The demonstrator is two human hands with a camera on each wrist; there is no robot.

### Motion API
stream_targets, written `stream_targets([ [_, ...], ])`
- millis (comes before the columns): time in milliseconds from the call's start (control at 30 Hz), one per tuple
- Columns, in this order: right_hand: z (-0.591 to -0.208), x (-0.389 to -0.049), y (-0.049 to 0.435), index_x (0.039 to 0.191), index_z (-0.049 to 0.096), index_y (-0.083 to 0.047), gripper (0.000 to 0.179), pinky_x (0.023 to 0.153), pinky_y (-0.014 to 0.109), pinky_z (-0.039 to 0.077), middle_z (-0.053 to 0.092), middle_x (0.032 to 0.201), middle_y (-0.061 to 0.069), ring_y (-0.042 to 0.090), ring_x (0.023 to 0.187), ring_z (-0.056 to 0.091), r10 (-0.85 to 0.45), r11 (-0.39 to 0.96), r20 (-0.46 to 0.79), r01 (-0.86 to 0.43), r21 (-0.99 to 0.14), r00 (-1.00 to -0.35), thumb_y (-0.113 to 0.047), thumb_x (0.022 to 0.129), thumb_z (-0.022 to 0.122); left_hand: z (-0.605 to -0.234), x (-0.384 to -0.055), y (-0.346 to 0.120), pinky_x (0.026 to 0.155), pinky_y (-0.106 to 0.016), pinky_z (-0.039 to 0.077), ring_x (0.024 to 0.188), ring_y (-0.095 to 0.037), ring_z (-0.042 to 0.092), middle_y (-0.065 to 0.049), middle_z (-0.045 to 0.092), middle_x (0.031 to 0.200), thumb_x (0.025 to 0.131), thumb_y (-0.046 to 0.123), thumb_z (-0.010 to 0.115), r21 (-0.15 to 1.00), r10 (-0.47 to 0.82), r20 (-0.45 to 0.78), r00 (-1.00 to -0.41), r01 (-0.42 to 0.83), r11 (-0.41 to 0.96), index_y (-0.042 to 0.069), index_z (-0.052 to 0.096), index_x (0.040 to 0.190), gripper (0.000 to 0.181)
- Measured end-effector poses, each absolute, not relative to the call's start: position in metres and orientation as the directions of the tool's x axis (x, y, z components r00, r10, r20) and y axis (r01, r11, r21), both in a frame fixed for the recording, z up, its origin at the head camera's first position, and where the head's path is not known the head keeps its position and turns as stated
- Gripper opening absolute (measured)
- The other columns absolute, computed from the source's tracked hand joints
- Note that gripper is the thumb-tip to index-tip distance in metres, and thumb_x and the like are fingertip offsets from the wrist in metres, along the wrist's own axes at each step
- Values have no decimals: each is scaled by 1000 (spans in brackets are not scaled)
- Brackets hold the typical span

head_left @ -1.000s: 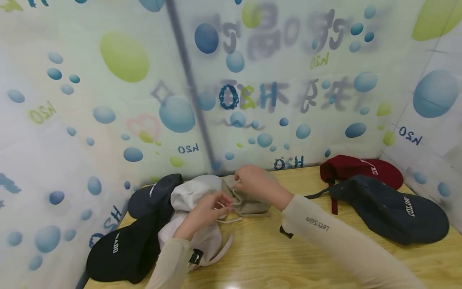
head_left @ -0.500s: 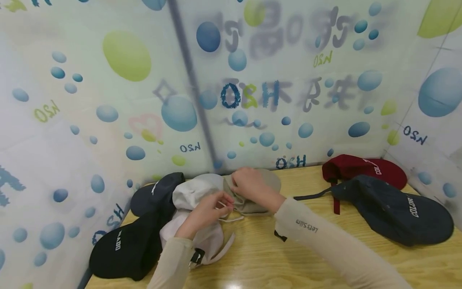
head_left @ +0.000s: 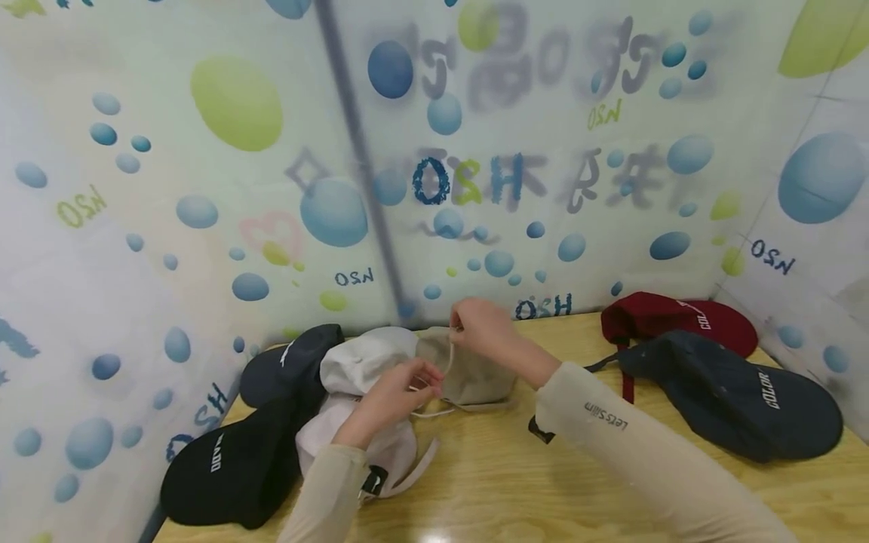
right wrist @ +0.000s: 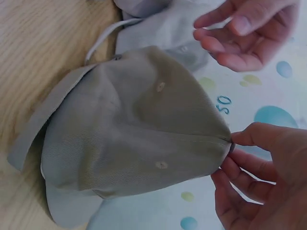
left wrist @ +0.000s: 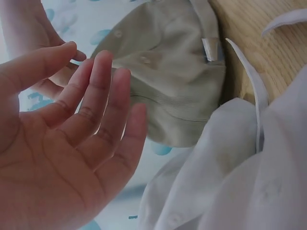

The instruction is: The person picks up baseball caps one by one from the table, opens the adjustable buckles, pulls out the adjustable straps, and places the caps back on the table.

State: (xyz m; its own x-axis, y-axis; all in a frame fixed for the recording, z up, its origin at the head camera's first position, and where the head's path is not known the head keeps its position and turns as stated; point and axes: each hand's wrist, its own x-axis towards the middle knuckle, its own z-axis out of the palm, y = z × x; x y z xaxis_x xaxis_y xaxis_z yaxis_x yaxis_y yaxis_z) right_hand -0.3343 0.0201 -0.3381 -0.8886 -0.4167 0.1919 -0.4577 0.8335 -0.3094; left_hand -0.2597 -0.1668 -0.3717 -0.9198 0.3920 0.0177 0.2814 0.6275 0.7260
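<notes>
A khaki cap (head_left: 478, 377) stands at the back of the table, just right of a white cap (head_left: 370, 360). My right hand (head_left: 487, 332) pinches the top of its crown between thumb and fingertips, drawing the cloth to a point, as the right wrist view shows on the cap (right wrist: 139, 124). Beside it, my left hand (head_left: 397, 392) hovers in front of the white cap with its fingers loosely bent. Seen from the left wrist, that hand (left wrist: 72, 129) has its palm turned up and holds nothing. A pale pinkish cap (head_left: 394, 456) lies under the left forearm.
At the left, a navy cap (head_left: 268, 377) and a black cap (head_left: 231, 475) lie against the printed curtain (head_left: 136, 324). A dark red cap (head_left: 658, 320) and a dark blue-grey cap (head_left: 720, 392) overlap at the right on the wooden table (head_left: 502, 483).
My right hand was lower over the khaki cap half a second ago; now it has risen slightly, pulling the crown up. The left hand stays almost in place.
</notes>
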Motion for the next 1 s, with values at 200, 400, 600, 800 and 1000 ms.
stream_targets([
  [200,-326,-335,36,95,71,-12,10,72,31,55,71,94,2,15,81,64,-409,797,167,-441,-413,-897,-20,93,66,-371,-259,-165,78,-29,53,97,-18,67,-6,70,103,97,10,62,732,388,45,-921,295,614,5,65,110,14],
  [400,-313,-330,49,99,70,-12,11,79,34,56,72,100,5,20,93,68,-409,752,134,-416,-511,-903,-21,95,66,-369,-258,-163,84,-34,54,98,-20,68,-6,71,101,97,9,63,729,390,98,-916,332,598,7,64,107,10],
  [600,-305,-326,60,100,70,-10,12,79,35,57,73,104,8,23,99,69,-420,716,129,-415,-561,-898,-20,95,66,-366,-254,-156,89,-40,56,103,-25,68,-8,70,106,95,15,67,724,389,145,-910,365,585,6,63,109,17],
  [800,-299,-320,65,99,71,-9,12,80,35,57,73,103,8,23,96,68,-424,699,132,-416,-581,-896,-19,95,66,-361,-246,-144,89,-38,55,102,-22,65,-7,66,111,91,27,74,688,409,181,-895,412,597,8,62,113,31],
  [1000,-292,-313,66,99,71,-8,12,78,34,56,73,102,9,23,94,68,-437,679,136,-426,-598,-889,-18,95,65,-354,-243,-133,73,-24,53,85,-12,67,-2,70,100,94,17,70,650,442,229,-867,474,594,12,64,104,13],
])
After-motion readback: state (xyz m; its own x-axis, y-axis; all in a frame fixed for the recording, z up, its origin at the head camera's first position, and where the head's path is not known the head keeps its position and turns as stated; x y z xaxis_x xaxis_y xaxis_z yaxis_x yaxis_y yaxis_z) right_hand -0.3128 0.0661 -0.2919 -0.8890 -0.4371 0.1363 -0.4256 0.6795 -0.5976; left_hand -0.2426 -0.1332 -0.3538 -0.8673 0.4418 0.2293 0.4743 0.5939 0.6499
